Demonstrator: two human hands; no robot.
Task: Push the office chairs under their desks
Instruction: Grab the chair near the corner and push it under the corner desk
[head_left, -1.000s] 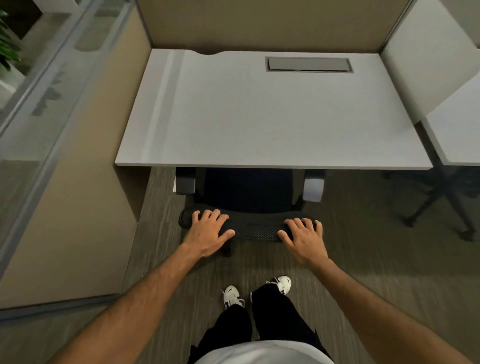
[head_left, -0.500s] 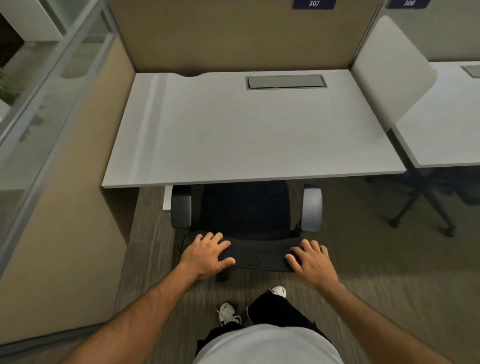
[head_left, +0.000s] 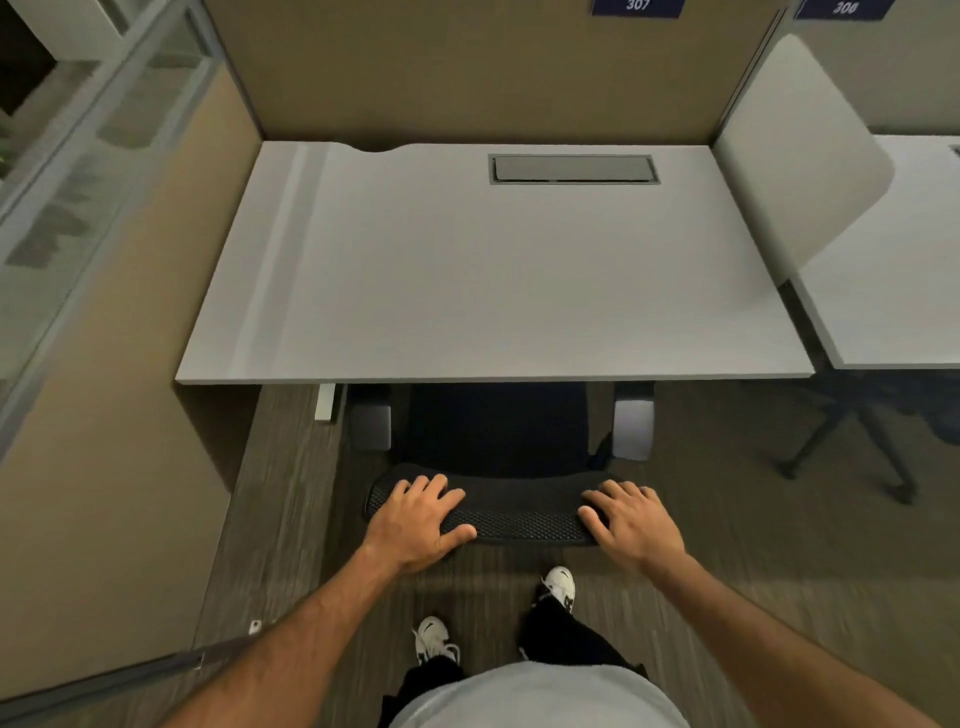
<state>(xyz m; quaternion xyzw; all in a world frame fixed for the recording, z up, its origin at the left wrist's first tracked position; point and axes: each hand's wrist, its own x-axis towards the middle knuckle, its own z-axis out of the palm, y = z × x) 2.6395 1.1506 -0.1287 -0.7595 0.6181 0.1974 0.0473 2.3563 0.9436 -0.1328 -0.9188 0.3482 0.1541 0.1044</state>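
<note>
In the last second you drew the office chair (head_left: 498, 441) a little nearer to you, so more seat showed beyond the worktop (head_left: 493, 280) edge; it seemed not fully tucked. Your left hand (head_left: 415, 519) and right hand (head_left: 631, 525) lay palm-down on the backrest top, fingers (head_left: 441, 488) spread, arms reaching forward.

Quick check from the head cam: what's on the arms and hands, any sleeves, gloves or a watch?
Both forearms are bare up to the frame edge, with no sleeves showing. The left hand and right hand wear no gloves; no watch, ring or band is visible on either.
</note>
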